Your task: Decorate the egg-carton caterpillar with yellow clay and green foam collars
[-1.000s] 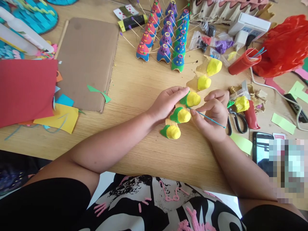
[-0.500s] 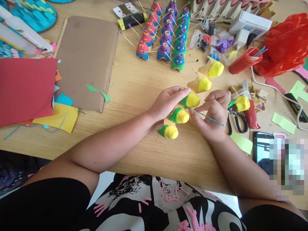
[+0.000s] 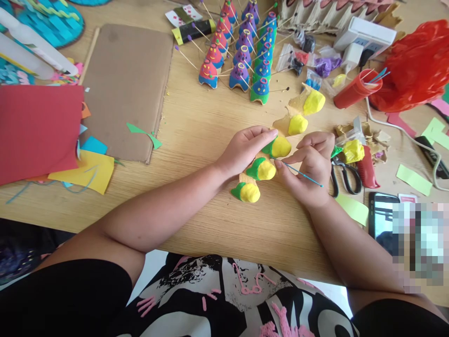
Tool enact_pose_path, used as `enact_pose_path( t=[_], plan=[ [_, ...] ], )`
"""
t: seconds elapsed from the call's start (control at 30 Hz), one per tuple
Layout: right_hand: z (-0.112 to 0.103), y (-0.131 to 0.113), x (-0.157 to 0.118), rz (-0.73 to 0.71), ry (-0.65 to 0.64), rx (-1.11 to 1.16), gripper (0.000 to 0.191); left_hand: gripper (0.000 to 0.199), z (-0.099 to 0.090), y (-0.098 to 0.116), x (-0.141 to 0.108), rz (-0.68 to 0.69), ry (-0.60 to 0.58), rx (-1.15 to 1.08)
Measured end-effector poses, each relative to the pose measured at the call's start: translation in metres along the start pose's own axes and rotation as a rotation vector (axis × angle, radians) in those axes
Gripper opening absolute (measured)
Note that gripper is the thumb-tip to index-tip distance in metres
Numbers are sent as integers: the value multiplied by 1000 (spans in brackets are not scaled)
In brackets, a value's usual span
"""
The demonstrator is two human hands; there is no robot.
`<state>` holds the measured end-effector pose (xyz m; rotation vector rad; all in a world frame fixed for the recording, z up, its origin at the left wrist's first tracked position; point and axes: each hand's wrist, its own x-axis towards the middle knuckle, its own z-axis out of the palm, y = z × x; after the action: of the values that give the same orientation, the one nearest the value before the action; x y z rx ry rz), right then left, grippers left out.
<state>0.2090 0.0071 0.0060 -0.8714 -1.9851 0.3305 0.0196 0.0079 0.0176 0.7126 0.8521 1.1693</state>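
While left hand (image 3: 245, 147) holds carton (image 3: 280, 146), right hand (image 3: 310, 171) pinches

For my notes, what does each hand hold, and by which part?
The left hand holds the yellow-and-green strip near its middle; the right hand holds the blue stick near the end at the strip.

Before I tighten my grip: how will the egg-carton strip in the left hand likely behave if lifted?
The egg-carton strip is probably light, since its bare parts look like thin molded pulp. It may flex or crease between the cups, where little but pulp seems to join them. The yellow clay looks soft and lumpy, so squeezing there could dent it.
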Motion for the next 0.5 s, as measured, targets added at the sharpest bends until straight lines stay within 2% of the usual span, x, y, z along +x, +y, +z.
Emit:
enact_pose_path(
  t=[0.33, 0.5],
  plan=[
    [4, -2, 2, -112, 67, -74, 20, 43, -2, -4, 4, 60, -61, 47],
    [2, -4, 3, -116, 38, -36, 21, 44, -3, -5, 5, 84, -69, 45]
  ],
)
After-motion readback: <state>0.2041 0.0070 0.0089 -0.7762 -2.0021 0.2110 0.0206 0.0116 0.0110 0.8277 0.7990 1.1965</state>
